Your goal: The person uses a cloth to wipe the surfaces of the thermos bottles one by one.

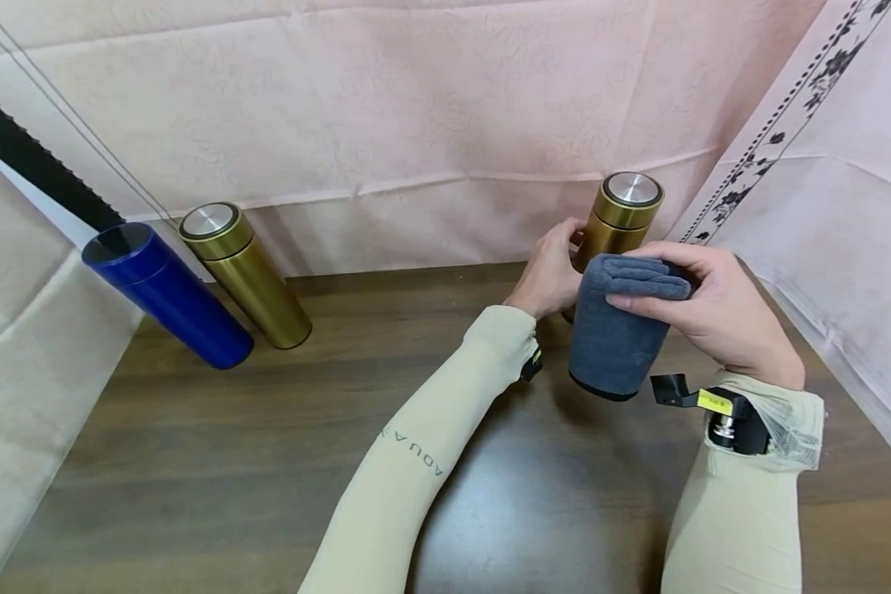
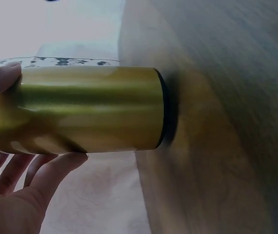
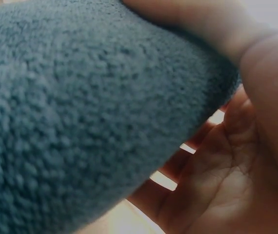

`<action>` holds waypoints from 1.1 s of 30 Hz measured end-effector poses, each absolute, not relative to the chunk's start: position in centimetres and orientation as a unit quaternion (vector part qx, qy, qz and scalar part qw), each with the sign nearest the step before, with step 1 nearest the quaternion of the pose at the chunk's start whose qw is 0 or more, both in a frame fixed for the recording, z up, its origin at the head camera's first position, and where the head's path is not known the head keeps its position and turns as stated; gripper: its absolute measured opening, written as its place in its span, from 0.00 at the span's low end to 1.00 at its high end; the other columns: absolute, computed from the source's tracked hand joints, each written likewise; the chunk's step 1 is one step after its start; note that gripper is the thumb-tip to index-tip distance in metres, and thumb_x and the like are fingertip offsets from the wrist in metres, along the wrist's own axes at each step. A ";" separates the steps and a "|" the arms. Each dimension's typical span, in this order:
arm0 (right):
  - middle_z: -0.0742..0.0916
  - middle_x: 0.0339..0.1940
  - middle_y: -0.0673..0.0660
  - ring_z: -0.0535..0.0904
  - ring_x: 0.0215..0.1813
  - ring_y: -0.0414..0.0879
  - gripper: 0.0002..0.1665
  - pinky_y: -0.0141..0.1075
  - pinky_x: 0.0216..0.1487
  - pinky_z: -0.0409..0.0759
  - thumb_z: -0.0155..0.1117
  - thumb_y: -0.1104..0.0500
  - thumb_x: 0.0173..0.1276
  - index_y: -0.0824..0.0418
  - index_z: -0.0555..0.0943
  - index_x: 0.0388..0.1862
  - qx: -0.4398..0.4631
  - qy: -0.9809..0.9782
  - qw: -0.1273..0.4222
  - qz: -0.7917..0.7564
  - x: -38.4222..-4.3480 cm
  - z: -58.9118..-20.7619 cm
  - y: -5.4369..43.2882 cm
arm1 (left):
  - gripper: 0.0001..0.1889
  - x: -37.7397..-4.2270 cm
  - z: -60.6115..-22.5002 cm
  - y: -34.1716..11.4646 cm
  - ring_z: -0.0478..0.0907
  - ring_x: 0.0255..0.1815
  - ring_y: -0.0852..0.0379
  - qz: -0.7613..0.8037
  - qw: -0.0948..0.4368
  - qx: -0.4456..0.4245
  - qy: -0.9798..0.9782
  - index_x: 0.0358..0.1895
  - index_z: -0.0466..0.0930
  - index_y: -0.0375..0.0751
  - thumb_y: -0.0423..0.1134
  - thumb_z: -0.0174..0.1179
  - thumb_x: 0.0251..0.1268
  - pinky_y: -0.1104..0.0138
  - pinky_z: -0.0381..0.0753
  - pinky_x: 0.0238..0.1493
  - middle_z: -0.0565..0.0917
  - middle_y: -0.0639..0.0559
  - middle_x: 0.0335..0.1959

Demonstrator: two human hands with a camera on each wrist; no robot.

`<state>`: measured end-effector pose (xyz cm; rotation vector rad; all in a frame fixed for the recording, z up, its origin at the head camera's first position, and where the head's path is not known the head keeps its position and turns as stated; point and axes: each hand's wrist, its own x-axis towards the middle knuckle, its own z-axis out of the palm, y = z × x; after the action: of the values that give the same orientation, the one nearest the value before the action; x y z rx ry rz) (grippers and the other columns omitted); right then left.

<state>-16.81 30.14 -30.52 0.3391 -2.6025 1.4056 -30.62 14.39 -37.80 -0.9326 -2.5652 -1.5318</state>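
A gold thermos bottle [image 1: 615, 223] with a silver lid stands near the back of the table at the right. My left hand [image 1: 553, 272] grips its side, thumb and fingers on opposite sides in the left wrist view, where the bottle's dark base [image 2: 167, 109] shows close to the wood. Whether the base touches the table, I cannot tell. In front of the bottle, my right hand [image 1: 720, 309] pinches a folded grey-blue towel [image 1: 619, 330] at its top, letting the rest hang down and hide the lower bottle in the head view. The towel's fuzzy cloth [image 3: 90, 117] fills much of the right wrist view.
At the left, a second gold thermos bottle [image 1: 256, 285] stands beside an open-topped blue cylinder [image 1: 181, 301]. Pale cloth [image 1: 431, 124] hangs behind the wooden table [image 1: 282, 462], and a patterned white cloth [image 1: 846, 247] borders the right side.
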 end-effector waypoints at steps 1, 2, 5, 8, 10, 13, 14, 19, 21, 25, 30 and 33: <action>0.89 0.45 0.49 0.84 0.43 0.41 0.21 0.26 0.41 0.83 0.77 0.61 0.62 0.55 0.85 0.55 0.113 -0.872 0.083 0.469 -16.8 -30.5 30.1 | 0.32 -30.6 -37.9 14.4 0.79 0.54 0.57 -0.485 0.005 -0.296 -0.823 0.67 0.71 0.43 0.41 0.71 0.58 0.76 0.77 0.56 0.79 0.49 0.58; 0.89 0.45 0.49 0.84 0.43 0.41 0.21 0.27 0.41 0.83 0.77 0.60 0.62 0.55 0.85 0.55 0.113 -0.873 0.082 0.467 -16.8 -30.5 30.1 | 0.33 -30.6 -38.0 14.4 0.78 0.54 0.57 -0.480 0.005 -0.294 -0.826 0.67 0.71 0.43 0.42 0.71 0.58 0.75 0.77 0.56 0.78 0.49 0.59; 0.89 0.44 0.49 0.84 0.42 0.40 0.21 0.27 0.40 0.84 0.78 0.59 0.62 0.54 0.85 0.55 0.115 -0.874 0.079 0.465 -16.9 -30.5 29.8 | 0.34 -30.5 -38.2 14.2 0.78 0.54 0.57 -0.480 0.005 -0.283 -0.831 0.68 0.70 0.43 0.42 0.71 0.58 0.73 0.78 0.57 0.78 0.50 0.59; 0.89 0.44 0.48 0.84 0.42 0.40 0.22 0.27 0.41 0.84 0.78 0.59 0.62 0.53 0.85 0.55 0.115 -0.875 0.079 0.463 -16.9 -30.4 29.6 | 0.35 -30.6 -38.4 14.1 0.77 0.55 0.57 -0.476 0.007 -0.281 -0.833 0.69 0.69 0.44 0.43 0.71 0.58 0.72 0.78 0.57 0.77 0.49 0.59; 0.89 0.44 0.47 0.84 0.42 0.40 0.22 0.26 0.40 0.83 0.78 0.59 0.61 0.53 0.85 0.55 0.113 -0.876 0.083 0.461 -16.8 -30.3 29.7 | 0.36 -30.6 -38.5 14.2 0.77 0.55 0.57 -0.467 0.010 -0.288 -0.836 0.70 0.69 0.45 0.43 0.71 0.58 0.72 0.77 0.58 0.77 0.49 0.59; 0.89 0.43 0.47 0.84 0.42 0.40 0.22 0.26 0.40 0.84 0.78 0.59 0.62 0.53 0.85 0.55 0.110 -0.877 0.083 0.460 -16.6 -30.2 29.8 | 0.36 -30.6 -38.6 14.4 0.76 0.56 0.57 -0.455 0.012 -0.290 -0.842 0.70 0.68 0.46 0.44 0.71 0.58 0.73 0.77 0.58 0.77 0.50 0.59; 0.89 0.43 0.46 0.84 0.42 0.40 0.22 0.26 0.40 0.84 0.78 0.59 0.62 0.53 0.85 0.55 0.109 -0.878 0.083 0.459 -16.6 -30.2 29.8 | 0.36 -30.6 -38.6 14.5 0.76 0.56 0.57 -0.452 0.012 -0.289 -0.844 0.70 0.68 0.47 0.45 0.72 0.58 0.73 0.77 0.58 0.77 0.51 0.59; 0.89 0.44 0.47 0.84 0.43 0.39 0.22 0.26 0.41 0.83 0.78 0.58 0.61 0.52 0.85 0.55 0.110 -0.879 0.084 0.456 -16.6 -30.1 29.9 | 0.39 -30.4 -38.4 14.7 0.76 0.58 0.58 -0.447 0.001 -0.273 -0.852 0.72 0.65 0.47 0.47 0.72 0.57 0.72 0.77 0.61 0.76 0.53 0.59; 0.89 0.44 0.46 0.84 0.43 0.39 0.22 0.25 0.41 0.82 0.79 0.58 0.61 0.52 0.86 0.55 0.110 -0.880 0.084 0.454 -16.6 -30.2 29.9 | 0.42 -30.3 -38.1 14.4 0.75 0.60 0.59 -0.433 -0.006 -0.265 -0.861 0.74 0.62 0.48 0.49 0.72 0.57 0.72 0.76 0.62 0.75 0.55 0.60; 0.89 0.43 0.45 0.84 0.42 0.39 0.22 0.25 0.40 0.83 0.78 0.59 0.62 0.53 0.85 0.55 0.109 -0.880 0.084 0.454 -16.7 -30.4 29.9 | 0.49 -29.7 -37.1 13.5 0.72 0.63 0.58 -0.402 -0.017 -0.255 -0.879 0.77 0.56 0.48 0.52 0.74 0.55 0.69 0.75 0.65 0.73 0.53 0.65; 0.89 0.44 0.46 0.84 0.42 0.39 0.22 0.26 0.40 0.83 0.77 0.61 0.62 0.54 0.85 0.55 0.118 -0.878 0.083 0.457 -16.7 -30.5 30.0 | 0.53 -28.1 -35.6 10.8 0.68 0.69 0.54 -0.394 0.001 -0.241 -0.887 0.78 0.53 0.47 0.52 0.78 0.52 0.65 0.74 0.68 0.70 0.49 0.69; 0.89 0.44 0.47 0.84 0.42 0.39 0.22 0.26 0.40 0.83 0.77 0.61 0.62 0.54 0.85 0.55 0.122 -0.877 0.080 0.457 -16.8 -30.4 29.9 | 0.49 -26.9 -35.0 8.5 0.65 0.71 0.53 -0.393 0.035 -0.243 -0.886 0.77 0.55 0.47 0.53 0.75 0.58 0.62 0.73 0.71 0.69 0.48 0.70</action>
<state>-16.76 29.93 -30.36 0.3650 -2.6231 1.3679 -26.94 8.47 -35.04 -0.7456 -2.7235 -1.2081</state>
